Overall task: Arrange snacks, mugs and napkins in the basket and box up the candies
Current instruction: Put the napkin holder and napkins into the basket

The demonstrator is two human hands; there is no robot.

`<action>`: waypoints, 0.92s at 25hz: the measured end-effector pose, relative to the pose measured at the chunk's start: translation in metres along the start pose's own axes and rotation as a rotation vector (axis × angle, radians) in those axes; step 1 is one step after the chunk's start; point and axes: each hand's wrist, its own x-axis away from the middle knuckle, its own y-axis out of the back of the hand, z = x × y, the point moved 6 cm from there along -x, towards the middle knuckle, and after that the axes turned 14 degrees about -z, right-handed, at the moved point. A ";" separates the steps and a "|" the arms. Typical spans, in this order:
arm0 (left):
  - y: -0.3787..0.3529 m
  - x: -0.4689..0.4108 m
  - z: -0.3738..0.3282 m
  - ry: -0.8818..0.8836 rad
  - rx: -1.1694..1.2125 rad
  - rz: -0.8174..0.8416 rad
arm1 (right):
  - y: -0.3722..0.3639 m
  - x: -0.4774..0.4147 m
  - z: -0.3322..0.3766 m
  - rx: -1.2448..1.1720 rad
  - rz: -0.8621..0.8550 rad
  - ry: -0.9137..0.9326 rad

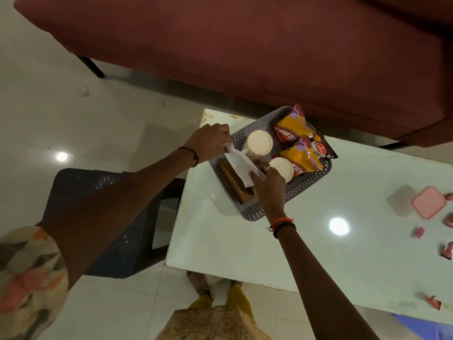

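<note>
- You are on the napkin step; your left hand [210, 141] pinches 1 end of the white napkin [239, 165] and your right hand [268, 186] holds the other, over the grey basket [259, 212]
- Next, I think, tuck it down beside the 2 mugs [259, 143]; the candies [419, 232] lie loose near the pink box [428, 202]

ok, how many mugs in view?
2, both in the grey basket: far mug beside a yellow snack packet, near mug by the right hand. Others could be hidden, though none show.
</note>
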 end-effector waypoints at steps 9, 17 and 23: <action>-0.062 0.020 0.003 -0.130 -0.116 0.074 | -0.031 0.014 -0.022 0.332 0.062 0.317; -0.083 0.018 0.004 -0.176 -0.303 0.020 | -0.043 0.012 -0.030 0.405 0.059 0.381; -0.098 0.022 0.007 -0.113 -0.337 0.104 | -0.047 0.008 -0.042 0.404 0.141 0.381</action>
